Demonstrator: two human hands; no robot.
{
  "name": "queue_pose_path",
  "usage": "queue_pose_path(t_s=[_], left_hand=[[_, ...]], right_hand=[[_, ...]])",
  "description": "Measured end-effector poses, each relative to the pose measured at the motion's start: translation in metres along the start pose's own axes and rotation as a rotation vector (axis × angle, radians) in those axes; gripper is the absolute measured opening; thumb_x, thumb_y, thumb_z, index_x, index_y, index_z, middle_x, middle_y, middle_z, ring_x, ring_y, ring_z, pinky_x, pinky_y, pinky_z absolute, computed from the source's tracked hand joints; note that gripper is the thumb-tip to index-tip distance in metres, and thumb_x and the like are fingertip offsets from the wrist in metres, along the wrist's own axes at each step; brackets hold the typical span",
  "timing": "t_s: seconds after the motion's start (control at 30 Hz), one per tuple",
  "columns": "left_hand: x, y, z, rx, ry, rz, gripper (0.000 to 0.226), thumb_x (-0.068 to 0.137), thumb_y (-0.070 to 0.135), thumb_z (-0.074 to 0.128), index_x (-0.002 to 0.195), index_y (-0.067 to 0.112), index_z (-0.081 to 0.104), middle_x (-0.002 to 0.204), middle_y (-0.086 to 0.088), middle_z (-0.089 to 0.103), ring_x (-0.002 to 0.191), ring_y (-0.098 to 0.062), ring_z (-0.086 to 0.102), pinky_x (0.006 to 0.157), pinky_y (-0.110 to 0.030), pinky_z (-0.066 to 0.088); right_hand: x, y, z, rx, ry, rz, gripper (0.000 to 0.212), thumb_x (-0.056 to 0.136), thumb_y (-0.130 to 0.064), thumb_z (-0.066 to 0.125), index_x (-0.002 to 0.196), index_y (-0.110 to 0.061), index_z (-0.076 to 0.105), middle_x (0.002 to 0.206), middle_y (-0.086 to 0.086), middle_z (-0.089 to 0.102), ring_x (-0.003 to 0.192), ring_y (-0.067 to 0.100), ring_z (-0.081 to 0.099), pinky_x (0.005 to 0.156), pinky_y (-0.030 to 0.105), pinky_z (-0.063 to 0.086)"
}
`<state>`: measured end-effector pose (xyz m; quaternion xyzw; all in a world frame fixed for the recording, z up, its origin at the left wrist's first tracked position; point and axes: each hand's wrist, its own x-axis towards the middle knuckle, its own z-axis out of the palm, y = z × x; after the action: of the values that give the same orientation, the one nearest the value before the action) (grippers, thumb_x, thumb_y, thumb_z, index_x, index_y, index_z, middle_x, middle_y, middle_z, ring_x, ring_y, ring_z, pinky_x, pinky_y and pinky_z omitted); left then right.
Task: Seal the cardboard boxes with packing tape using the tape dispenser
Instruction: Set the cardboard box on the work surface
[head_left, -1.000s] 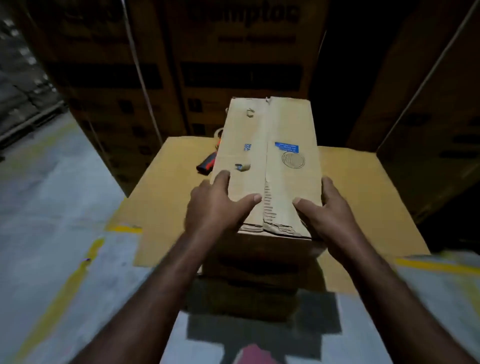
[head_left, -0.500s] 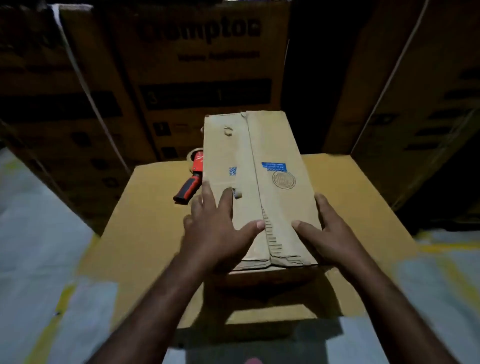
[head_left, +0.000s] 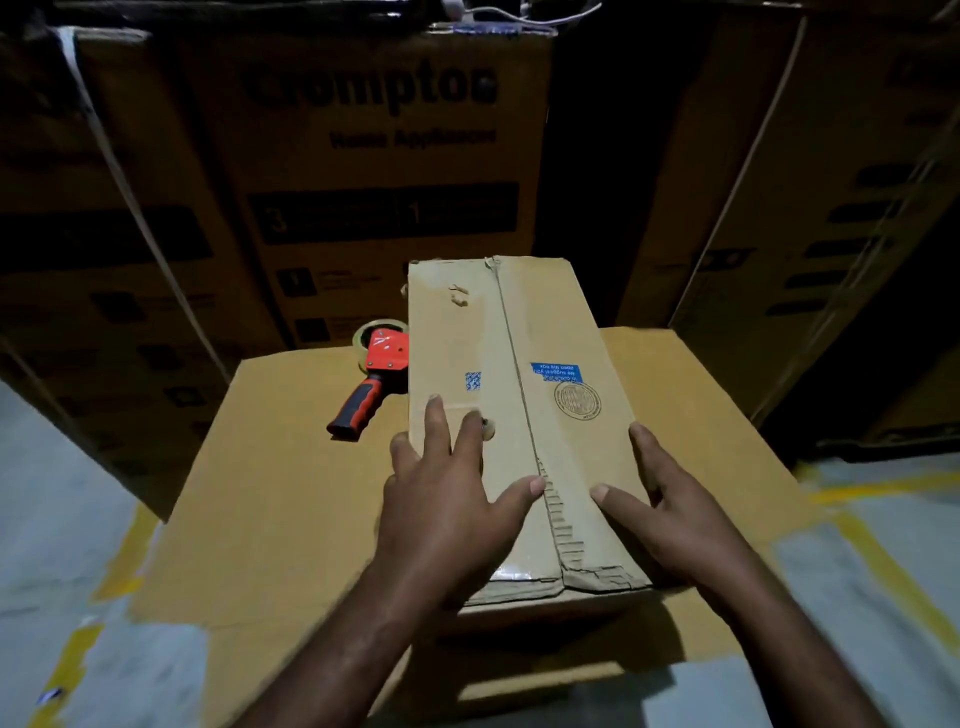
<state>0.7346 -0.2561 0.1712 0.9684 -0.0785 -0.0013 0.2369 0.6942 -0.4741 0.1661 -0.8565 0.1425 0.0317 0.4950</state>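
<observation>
Left hand (head_left: 447, 499) lies flat with fingers spread on the left flap of the small cardboard box (head_left: 519, 415), thumb near the centre seam; right hand (head_left: 670, 504) is flat too, fingers along the box's right edge, thumb on the right flap. Box sits on a larger carton (head_left: 270, 493), flaps closed. Tape dispenser (head_left: 371, 384), red with black grip, lies on the carton just beside the box's left side, untouched.

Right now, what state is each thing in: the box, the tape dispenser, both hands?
small cardboard box: flaps closed, seam looks untaped, resting on large cardboard box.
tape dispenser: lying untouched left of it, roll loaded.
left hand: flat on the left flap.
right hand: fingers straight, on the right edge.
</observation>
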Motion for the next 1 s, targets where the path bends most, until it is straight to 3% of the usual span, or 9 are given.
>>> queue_pose_path(t_s=[0.2, 0.37, 0.5, 0.73, 0.87, 1.0], left_hand=[[-0.002, 0.001, 0.0, -0.01, 0.033, 0.008, 0.074, 0.082, 0.083, 0.046, 0.143, 0.043, 0.029, 0.167, 0.017, -0.006, 0.149, -0.032, 0.015, 0.107, -0.048, 0.044], [-0.001, 0.002, 0.002, 0.009, 0.027, 0.005, 0.075, 0.082, 0.083, 0.046, 0.144, 0.044, 0.028, 0.167, 0.017, -0.007, 0.15, -0.032, 0.013, 0.107, -0.049, 0.045], [0.002, 0.002, 0.001, -0.022, 0.038, -0.02, 0.074, 0.084, 0.08, 0.049, 0.144, 0.045, 0.026, 0.168, 0.015, -0.009, 0.15, -0.029, 0.013, 0.107, -0.047, 0.043], [0.01, 0.021, 0.01, -0.108, 0.095, 0.015, 0.072, 0.085, 0.076, 0.051, 0.147, 0.042, 0.035, 0.169, 0.009, 0.009, 0.149, -0.026, 0.026, 0.11, -0.044, 0.043], [0.003, 0.024, 0.021, -0.067, 0.019, -0.015, 0.067, 0.089, 0.074, 0.048, 0.146, 0.043, 0.034, 0.168, 0.005, 0.014, 0.148, -0.027, 0.026, 0.11, -0.041, 0.041], [-0.006, 0.016, 0.017, -0.05, 0.056, -0.06, 0.064, 0.092, 0.068, 0.051, 0.148, 0.042, 0.034, 0.169, 0.008, 0.012, 0.152, -0.023, 0.019, 0.112, -0.037, 0.035]], right_hand=[[0.003, -0.004, -0.004, -0.065, -0.013, -0.017, 0.09, 0.089, -0.04, 0.07, 0.158, -0.04, 0.012, 0.152, -0.017, 0.042, 0.126, 0.008, 0.054, 0.105, 0.036, 0.047], [0.004, -0.007, -0.005, -0.112, -0.032, -0.006, 0.089, 0.091, -0.039, 0.068, 0.159, -0.036, 0.012, 0.144, -0.016, 0.048, 0.12, 0.01, 0.057, 0.099, 0.032, 0.049], [0.008, -0.014, 0.001, -0.303, 0.01, -0.062, 0.089, 0.086, -0.057, 0.063, 0.158, -0.036, 0.016, 0.141, -0.004, 0.045, 0.121, 0.014, 0.052, 0.098, 0.037, 0.05], [0.009, -0.02, -0.015, -0.437, 0.167, 0.014, 0.087, 0.08, -0.075, 0.053, 0.154, -0.041, 0.021, 0.136, -0.001, 0.045, 0.117, 0.02, 0.053, 0.088, 0.04, 0.052], [0.005, -0.021, -0.015, -0.526, 0.139, 0.044, 0.085, 0.074, -0.085, 0.045, 0.147, -0.051, 0.022, 0.132, -0.004, 0.043, 0.115, 0.021, 0.053, 0.085, 0.04, 0.052], [0.003, -0.021, 0.0, -0.527, 0.083, 0.04, 0.086, 0.075, -0.085, 0.046, 0.149, -0.048, 0.023, 0.13, -0.005, 0.041, 0.122, 0.02, 0.048, 0.084, 0.037, 0.048]])
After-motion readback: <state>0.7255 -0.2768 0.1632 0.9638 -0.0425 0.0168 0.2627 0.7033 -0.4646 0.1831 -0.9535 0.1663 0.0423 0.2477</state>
